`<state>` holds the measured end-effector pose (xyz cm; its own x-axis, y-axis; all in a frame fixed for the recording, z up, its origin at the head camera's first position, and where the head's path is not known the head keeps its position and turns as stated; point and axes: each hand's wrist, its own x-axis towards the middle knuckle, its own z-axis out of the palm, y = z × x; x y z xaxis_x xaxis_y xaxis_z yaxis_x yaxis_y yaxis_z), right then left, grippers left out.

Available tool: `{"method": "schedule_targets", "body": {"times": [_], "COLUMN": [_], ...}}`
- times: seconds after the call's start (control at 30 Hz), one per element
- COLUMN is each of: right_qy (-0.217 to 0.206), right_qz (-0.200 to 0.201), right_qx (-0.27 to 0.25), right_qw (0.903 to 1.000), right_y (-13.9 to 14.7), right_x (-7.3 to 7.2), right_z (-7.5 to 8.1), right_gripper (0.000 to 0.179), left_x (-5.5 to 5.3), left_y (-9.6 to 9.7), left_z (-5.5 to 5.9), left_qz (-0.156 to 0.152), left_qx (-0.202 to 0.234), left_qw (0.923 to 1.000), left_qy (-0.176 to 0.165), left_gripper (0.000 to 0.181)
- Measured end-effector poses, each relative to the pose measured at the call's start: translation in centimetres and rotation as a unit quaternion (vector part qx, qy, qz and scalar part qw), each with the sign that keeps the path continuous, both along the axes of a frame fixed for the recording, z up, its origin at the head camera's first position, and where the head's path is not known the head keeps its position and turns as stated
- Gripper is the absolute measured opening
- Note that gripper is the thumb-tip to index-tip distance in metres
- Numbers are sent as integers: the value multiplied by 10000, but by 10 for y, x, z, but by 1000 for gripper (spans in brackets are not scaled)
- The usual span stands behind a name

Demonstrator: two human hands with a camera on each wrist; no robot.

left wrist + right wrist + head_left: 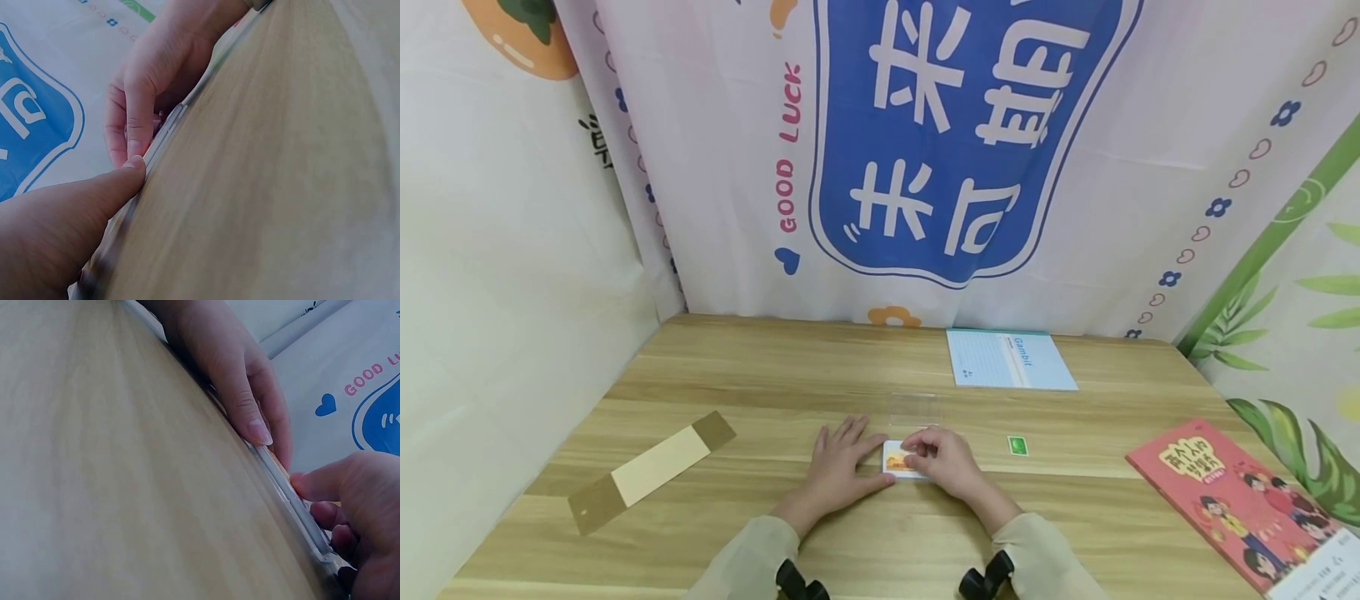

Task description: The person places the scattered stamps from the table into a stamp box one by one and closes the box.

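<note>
A small flat white case [904, 474] lies on the table between the hands, with an orange picture card [895, 459] on it. My left hand [841, 468] lies spread at the case's left side, its straight thumb and index finger touching the edge. Over the right half bends my right hand [945, 458], fingers curled, thumb and index finger pinching at the orange card. In the right wrist view, the right thumb presses at the orange card [275, 459] above the white case [300, 509]. My right hand hides part of the card.
Just behind the case is a clear plastic cover [915, 408]. A small green card [1017, 446] lies to the right. Farther out are a light blue notebook [992, 360], a red book [1198, 467] and a brown and cream strip [658, 467]. Printed cloth hangs behind the table.
</note>
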<state>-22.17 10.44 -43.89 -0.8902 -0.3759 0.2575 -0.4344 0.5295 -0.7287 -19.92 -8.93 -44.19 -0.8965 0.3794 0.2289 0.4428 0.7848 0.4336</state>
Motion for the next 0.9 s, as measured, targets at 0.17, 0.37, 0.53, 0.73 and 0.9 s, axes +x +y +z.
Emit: {"method": "schedule_targets", "body": {"times": [0.17,0.37,0.53,0.73,0.9], "right_qy": [-95,-531,-643,-560,-340], "right_qz": [-21,-86,-354,-681,-556], "right_qx": [-104,-787,-1108,-933,-608], "right_qw": [9999,9954,9911,9917,9960], "right_y": [-1,0,8,37,65], "right_x": [1,2,1,-1,0], "right_z": [0,6,19,36,42], "right_gripper": [9,12,17,23,28], "left_x": [1,0,0,1,1], "left_y": [0,1,1,1,0], "left_z": [-1,1,1,1,1], "left_qz": [28,46,53,50,31], "left_qx": [-1,-4,14,72,112], "left_qw": [10000,10000,10000,9999,9999], "left_qy": [29,-18,-11,-57,-109], "left_gripper": [62,63,63,63,64]}}
